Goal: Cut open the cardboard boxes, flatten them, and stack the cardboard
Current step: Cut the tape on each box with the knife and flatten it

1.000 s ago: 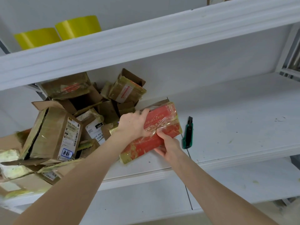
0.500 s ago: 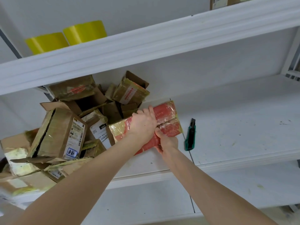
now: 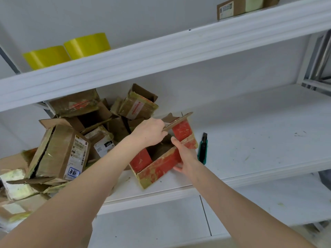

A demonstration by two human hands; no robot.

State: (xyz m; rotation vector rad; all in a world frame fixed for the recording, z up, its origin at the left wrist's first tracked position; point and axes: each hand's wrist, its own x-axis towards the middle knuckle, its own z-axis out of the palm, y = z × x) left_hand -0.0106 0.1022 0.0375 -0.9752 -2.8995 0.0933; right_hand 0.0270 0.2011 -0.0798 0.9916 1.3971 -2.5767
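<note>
A red cardboard box wrapped in yellowish tape sits on the white shelf, its top now open and its brown inside showing. My left hand pinches a lifted top flap at the box's far side. My right hand grips the near right wall of the box, thumb over its rim. A green and black box cutter lies on the shelf just right of the box, touched by neither hand.
A heap of taped brown cardboard boxes fills the shelf's left side. Two yellow tape rolls stand on the upper shelf, and another box sits at its far right. A lower shelf runs below.
The red box was shut and held tilted between both hands; now it rests on the shelf with its top opened and my left hand pulling a flap up.
</note>
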